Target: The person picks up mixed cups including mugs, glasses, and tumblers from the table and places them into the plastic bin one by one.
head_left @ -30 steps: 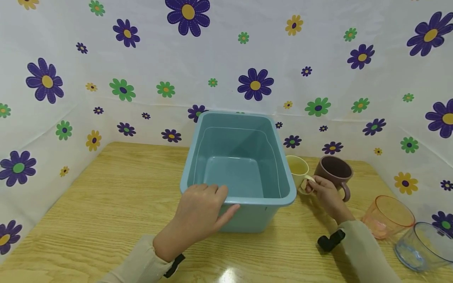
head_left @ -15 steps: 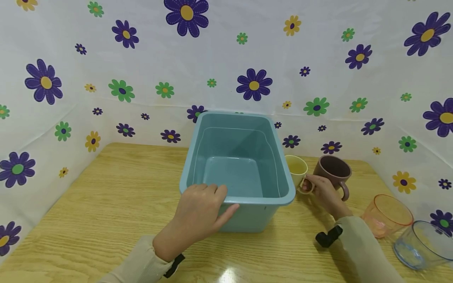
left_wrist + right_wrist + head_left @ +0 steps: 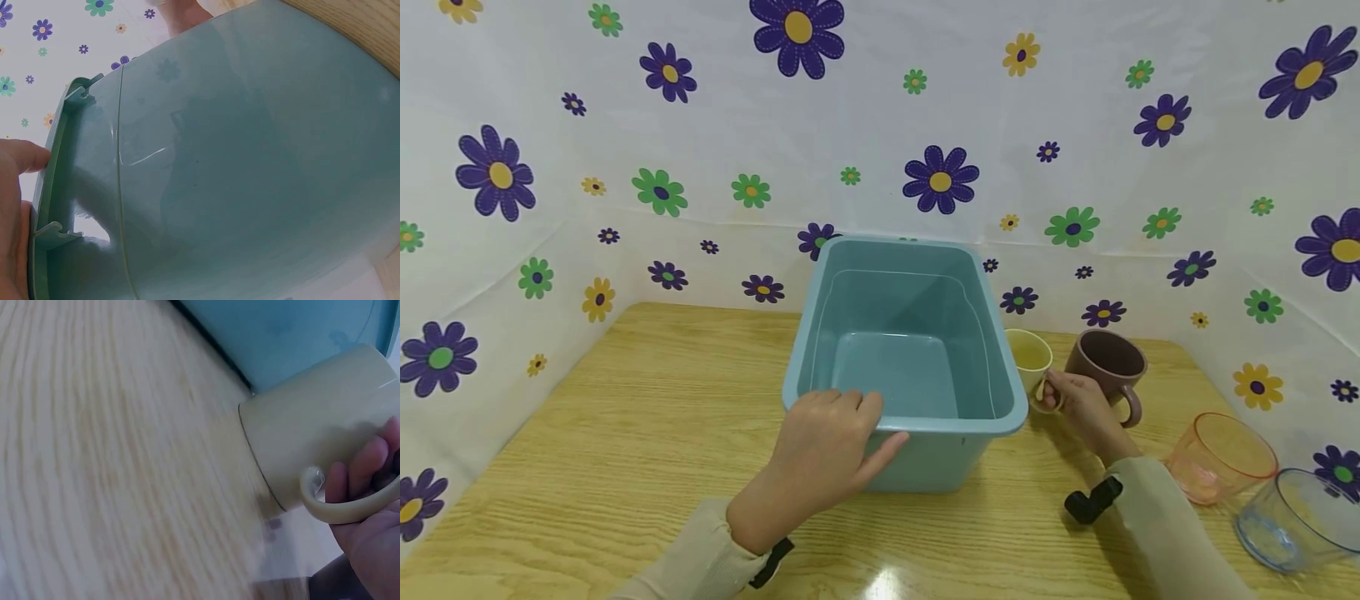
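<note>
Gripping a blue rectangular plastic tub (image 3: 910,467) is the curled left hand (image 3: 820,437); the right hand (image 3: 1084,407) pinches a pale-yellow cylindrical mug (image 3: 306,419), seemingly not yet lifted, near the far edge of the worktop (image 3: 700,392).

Soft light fills the head view, with white glare low on the wooden tabletop (image 3: 685,400). Reflections gleam on the glossy bin (image 3: 237,156), while the right wrist view shows the tabletop's grain blurred.

The right hand (image 3: 378,550) grips a cream mug (image 3: 312,428) by its handle (image 3: 350,510), fingers through the loop. Beyond the mug stands a blue bin (image 3: 281,340) on the wooden table (image 3: 112,456).
</note>
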A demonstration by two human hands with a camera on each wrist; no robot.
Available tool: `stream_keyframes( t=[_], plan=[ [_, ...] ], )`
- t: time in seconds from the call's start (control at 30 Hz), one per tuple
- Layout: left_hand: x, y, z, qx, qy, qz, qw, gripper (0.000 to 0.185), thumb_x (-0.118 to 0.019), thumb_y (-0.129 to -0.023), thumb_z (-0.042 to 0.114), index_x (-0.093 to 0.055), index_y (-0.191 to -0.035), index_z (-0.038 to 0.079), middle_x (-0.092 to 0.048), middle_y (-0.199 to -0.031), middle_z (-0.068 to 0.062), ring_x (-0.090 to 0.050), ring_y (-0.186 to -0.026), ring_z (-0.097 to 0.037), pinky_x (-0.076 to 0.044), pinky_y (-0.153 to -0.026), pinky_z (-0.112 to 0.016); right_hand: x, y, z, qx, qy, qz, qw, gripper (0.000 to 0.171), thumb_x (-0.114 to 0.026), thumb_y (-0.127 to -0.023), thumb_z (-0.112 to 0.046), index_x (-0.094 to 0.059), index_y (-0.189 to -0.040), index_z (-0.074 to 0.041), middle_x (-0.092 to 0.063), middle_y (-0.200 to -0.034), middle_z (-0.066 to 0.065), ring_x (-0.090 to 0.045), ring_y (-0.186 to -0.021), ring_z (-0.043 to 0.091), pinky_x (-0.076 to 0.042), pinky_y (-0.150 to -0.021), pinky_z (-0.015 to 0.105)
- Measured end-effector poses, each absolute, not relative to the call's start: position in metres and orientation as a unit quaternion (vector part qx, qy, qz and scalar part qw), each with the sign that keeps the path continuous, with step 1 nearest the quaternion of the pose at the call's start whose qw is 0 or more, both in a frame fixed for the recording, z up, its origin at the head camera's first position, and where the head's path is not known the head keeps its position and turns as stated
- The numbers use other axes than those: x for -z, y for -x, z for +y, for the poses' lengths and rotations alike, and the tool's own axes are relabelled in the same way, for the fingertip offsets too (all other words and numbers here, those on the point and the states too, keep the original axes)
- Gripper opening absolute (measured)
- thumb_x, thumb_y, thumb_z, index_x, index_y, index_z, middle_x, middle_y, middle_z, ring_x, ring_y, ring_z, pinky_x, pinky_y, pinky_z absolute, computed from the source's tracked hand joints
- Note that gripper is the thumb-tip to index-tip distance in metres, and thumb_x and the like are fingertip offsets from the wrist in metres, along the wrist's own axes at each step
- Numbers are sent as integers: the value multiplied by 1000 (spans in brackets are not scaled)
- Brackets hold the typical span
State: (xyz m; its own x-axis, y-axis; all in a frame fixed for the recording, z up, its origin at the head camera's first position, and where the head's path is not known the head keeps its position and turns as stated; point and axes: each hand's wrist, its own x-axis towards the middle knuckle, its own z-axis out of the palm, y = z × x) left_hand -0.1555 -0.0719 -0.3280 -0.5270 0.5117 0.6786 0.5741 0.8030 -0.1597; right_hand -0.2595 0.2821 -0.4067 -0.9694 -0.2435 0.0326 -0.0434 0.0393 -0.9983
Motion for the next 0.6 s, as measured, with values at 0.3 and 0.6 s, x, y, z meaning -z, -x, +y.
stream_keyframes(
  t=[0.3,0.6],
  plan=[
    [329,157,-71,39,306,-877,368,47,-64,-80,49,-38,-62,14,-31,-50,6,-26,-42,-8,-17,-44,-20,411,256,278,738,128,659,68,40,-33,-102,-22,-52,-67,-15,-34,-59,-7,-21,-58,14,-25,-59,25],
    [330,157,-72,44,311,-872,376,47,-65,-79,47,-37,-62,14,-27,-50,6,-23,-43,-7,-15,-45,-19,413,255,274,829,133,540,58,45,-18,-103,-14,-38,-62,-13,-17,-59,1,-3,-56,19,-6,-61,31]
  ],
)
